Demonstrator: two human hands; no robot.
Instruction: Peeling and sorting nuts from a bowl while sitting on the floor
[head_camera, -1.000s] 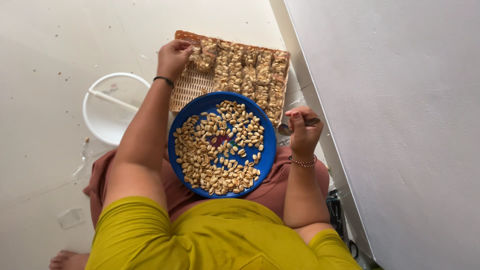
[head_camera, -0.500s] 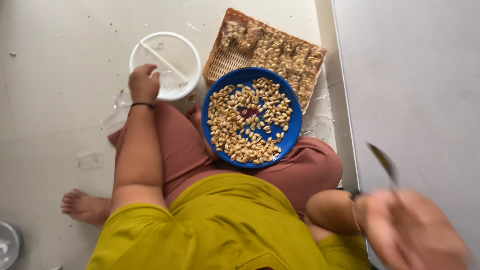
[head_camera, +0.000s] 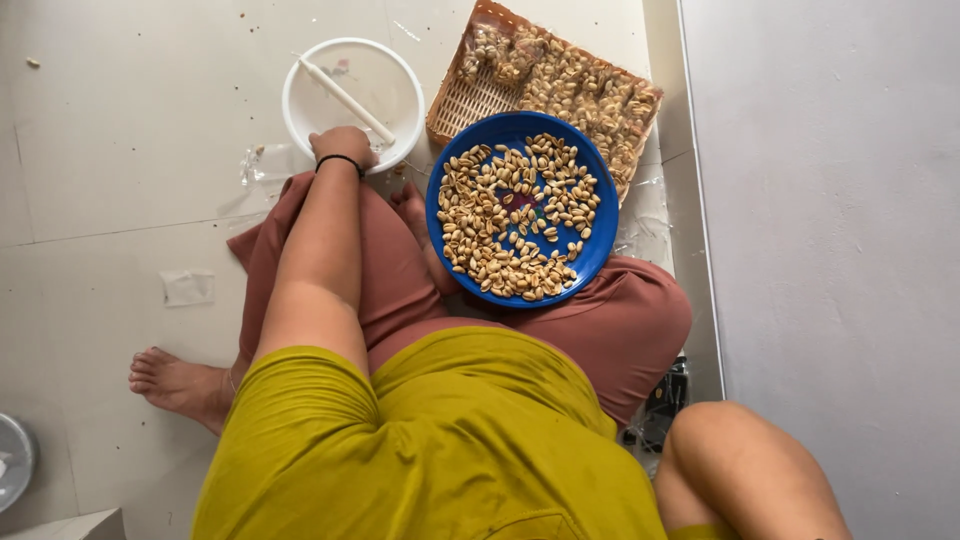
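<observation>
The left hand (head_camera: 342, 146) is seen curled over the rim of a white bucket (head_camera: 352, 100) on the floor; its grip cannot be told. The blue plate (head_camera: 521, 220) of nuts is best kept level on the lap.

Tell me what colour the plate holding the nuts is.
The plate is bright blue, seen in the head view, resting on the person's lap.

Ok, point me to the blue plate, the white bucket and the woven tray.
blue plate (head_camera: 602, 232): head view, bare right rim.
white bucket (head_camera: 300, 80): head view, left rim.
woven tray (head_camera: 468, 100): head view, empty lattice corner.
</observation>
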